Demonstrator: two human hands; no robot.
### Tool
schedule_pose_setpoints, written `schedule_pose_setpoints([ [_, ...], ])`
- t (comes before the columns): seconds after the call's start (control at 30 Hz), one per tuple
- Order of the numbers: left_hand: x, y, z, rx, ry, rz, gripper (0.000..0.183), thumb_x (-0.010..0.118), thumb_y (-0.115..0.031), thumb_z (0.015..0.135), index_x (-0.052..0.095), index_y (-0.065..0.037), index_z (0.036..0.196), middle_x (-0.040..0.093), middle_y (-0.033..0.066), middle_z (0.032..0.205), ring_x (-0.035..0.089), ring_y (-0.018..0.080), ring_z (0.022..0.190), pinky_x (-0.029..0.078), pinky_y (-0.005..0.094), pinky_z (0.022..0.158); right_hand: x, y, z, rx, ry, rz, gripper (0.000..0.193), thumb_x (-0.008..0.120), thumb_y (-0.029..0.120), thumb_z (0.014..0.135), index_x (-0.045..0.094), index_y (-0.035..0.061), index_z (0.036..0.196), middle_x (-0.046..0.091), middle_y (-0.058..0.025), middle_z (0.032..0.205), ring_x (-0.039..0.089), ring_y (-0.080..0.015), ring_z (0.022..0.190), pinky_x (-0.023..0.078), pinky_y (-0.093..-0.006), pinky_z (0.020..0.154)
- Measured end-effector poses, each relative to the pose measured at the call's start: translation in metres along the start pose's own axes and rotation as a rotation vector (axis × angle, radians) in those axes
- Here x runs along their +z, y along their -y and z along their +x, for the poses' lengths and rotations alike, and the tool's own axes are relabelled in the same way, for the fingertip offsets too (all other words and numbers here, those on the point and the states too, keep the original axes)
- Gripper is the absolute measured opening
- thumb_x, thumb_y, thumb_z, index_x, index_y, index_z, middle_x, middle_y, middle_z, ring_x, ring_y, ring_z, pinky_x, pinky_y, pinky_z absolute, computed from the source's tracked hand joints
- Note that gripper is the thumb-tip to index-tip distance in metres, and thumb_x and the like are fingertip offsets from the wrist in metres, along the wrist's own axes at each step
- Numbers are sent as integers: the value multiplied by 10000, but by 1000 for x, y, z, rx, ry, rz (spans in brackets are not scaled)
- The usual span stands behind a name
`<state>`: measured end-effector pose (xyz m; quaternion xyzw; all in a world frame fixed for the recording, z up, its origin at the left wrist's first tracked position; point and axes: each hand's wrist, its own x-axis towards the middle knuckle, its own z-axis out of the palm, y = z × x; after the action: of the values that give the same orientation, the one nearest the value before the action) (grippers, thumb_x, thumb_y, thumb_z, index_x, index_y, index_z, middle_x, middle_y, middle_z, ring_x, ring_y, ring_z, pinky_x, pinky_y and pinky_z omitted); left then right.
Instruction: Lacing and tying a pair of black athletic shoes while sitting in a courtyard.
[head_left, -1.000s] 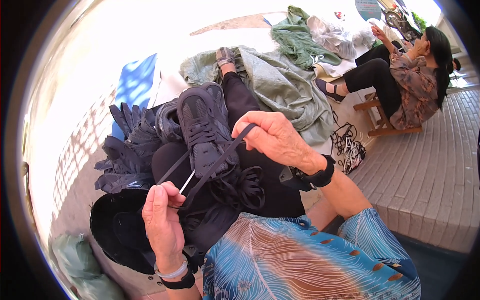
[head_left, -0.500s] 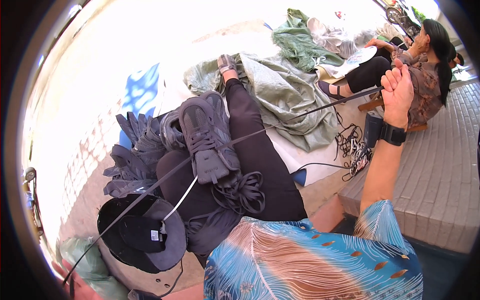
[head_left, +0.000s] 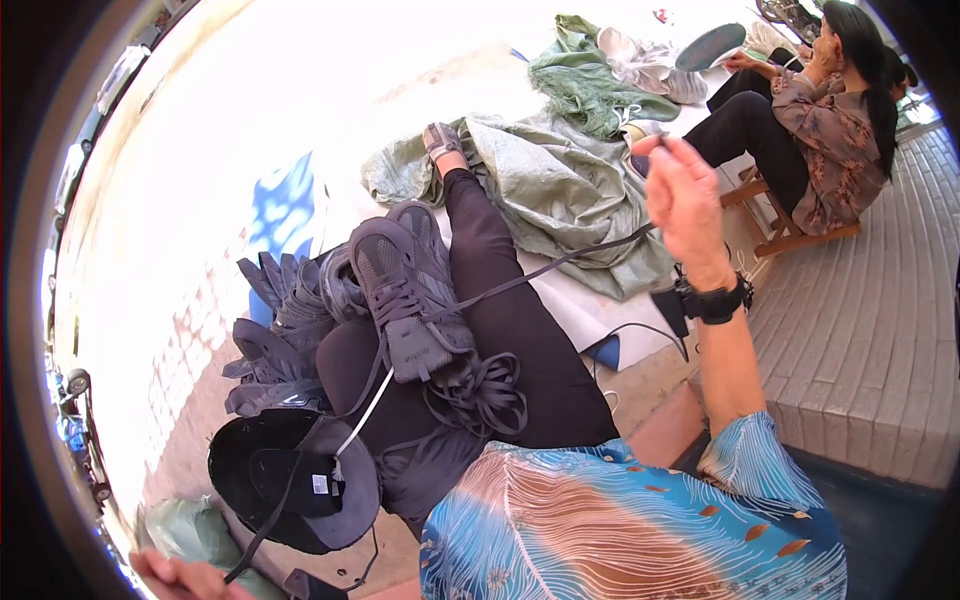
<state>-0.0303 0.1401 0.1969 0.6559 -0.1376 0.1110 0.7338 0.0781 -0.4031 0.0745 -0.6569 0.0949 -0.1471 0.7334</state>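
A dark grey sneaker (head_left: 392, 275) rests on my lap, toe away from me, with another beside and under it. A flat dark shoelace (head_left: 560, 262) runs from its eyelets out to both sides. My right hand (head_left: 685, 195), raised at the right, is closed on one end. At the lower left edge, my left hand (head_left: 180, 578) is partly cut off, its fingers bent at the other end. That stretch hangs slack across an upturned black hat (head_left: 235, 470). A bundle of dark laces (head_left: 485, 395) lies on my lap below the sneaker.
More grey sneakers (head_left: 265, 355) are piled left of my knee. Ahead lie a pale green sheet (head_left: 560, 180) and a green sack (head_left: 575, 85). At the right, a person (head_left: 825, 150) sits on a wooden stool (head_left: 800, 235) beside a tiled ledge (head_left: 840, 340), holding a round fan (head_left: 710, 47).
My right hand has moved left, and the shoelace has gone from taut to slack. My left hand has come into view at the lower left. The other person's fan has tilted.
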Motion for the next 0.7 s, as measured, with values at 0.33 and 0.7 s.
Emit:
schedule_pose_setpoints([
  [0.33, 143, 212, 13, -817, 47, 434, 209, 515, -81, 933, 580, 30, 1097, 659, 66, 836, 553, 81, 700, 457, 225, 659, 107, -110, -78, -133, 729, -633, 166, 479, 67, 829, 619, -4, 882, 639, -180, 830, 622, -350, 819, 492, -404, 732],
  [0.7, 142, 244, 18, -640, 129, 713, 158, 590, -144, 892, 632, 6, 916, 607, 72, 719, 555, 138, 658, 448, 276, 638, 117, -117, -79, -76, 737, -598, 203, 525, 178, 875, 611, 2, 822, 624, -177, 750, 616, -365, 740, 486, -425, 683],
])
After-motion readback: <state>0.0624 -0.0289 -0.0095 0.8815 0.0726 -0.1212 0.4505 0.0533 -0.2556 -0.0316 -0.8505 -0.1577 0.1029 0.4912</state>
